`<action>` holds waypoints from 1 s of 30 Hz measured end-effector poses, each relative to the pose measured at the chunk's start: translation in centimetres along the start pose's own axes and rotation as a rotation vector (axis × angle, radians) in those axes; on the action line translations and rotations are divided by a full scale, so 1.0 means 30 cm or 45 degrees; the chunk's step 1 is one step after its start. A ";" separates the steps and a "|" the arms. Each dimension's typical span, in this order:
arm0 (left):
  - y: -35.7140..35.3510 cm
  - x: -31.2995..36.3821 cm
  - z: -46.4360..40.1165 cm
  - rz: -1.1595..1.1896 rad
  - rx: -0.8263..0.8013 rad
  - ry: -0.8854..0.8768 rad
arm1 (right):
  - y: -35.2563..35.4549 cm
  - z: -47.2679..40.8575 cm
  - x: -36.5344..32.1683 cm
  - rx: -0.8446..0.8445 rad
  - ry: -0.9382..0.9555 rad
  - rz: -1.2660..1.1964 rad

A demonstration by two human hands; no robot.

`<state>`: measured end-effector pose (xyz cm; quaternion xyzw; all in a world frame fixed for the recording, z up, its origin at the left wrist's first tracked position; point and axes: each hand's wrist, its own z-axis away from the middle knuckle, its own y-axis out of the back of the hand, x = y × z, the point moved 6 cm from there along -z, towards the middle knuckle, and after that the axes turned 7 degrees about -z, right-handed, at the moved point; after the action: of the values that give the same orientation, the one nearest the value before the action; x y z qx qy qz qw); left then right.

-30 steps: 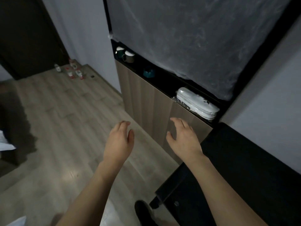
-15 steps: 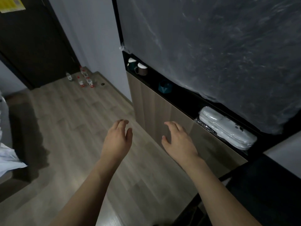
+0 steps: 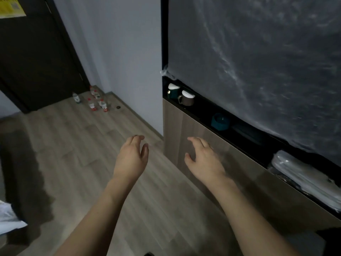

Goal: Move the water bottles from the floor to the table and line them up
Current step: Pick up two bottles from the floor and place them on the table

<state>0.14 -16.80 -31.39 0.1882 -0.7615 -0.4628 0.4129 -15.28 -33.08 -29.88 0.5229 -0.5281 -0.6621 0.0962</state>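
Both bare forearms reach forward from the bottom of the view, side by side and apart. The left hand [image 3: 132, 159] hangs palm-down, fingers loosely curled, holding nothing. The right hand [image 3: 203, 160] is spread wider (thumb out to the side), its grip empty too.

wood floor [image 3: 70, 145] — water bottles [image 3: 96, 102] upright

Dim room, cool cast. Faint sheen on floor [image 3: 77, 163] at lower centre. Dark shadow lower left. Right edge smeared, wide-angle bowing.
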 end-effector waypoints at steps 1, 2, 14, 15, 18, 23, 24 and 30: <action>0.027 -0.047 -0.041 0.007 0.007 0.004 | -0.024 -0.035 -0.049 0.014 0.009 0.002; 0.051 -0.095 -0.080 0.011 0.015 0.008 | -0.050 -0.069 -0.095 0.019 0.022 0.004; 0.163 -0.558 -0.465 0.024 0.042 0.081 | -0.398 -0.504 -0.448 -0.073 0.107 0.005; 0.167 -0.599 -0.511 0.020 0.047 0.083 | -0.434 -0.553 -0.469 -0.081 0.110 -0.002; 0.180 -0.723 -0.692 -0.016 0.068 0.092 | -0.542 -0.725 -0.534 -0.086 0.126 -0.016; 0.206 -0.907 -1.002 -0.058 0.023 0.082 | -0.699 -1.048 -0.643 -0.091 0.127 -0.052; 0.223 -0.944 -1.057 -0.069 0.019 0.078 | -0.725 -1.106 -0.674 -0.101 0.124 -0.055; 0.326 -1.176 -1.375 -0.056 0.080 0.139 | -0.865 -1.429 -0.891 -0.100 0.188 -0.058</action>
<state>54.95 -10.98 -29.48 0.2429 -0.7477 -0.4366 0.4374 41.41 -29.61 -30.35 0.5781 -0.4812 -0.6438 0.1402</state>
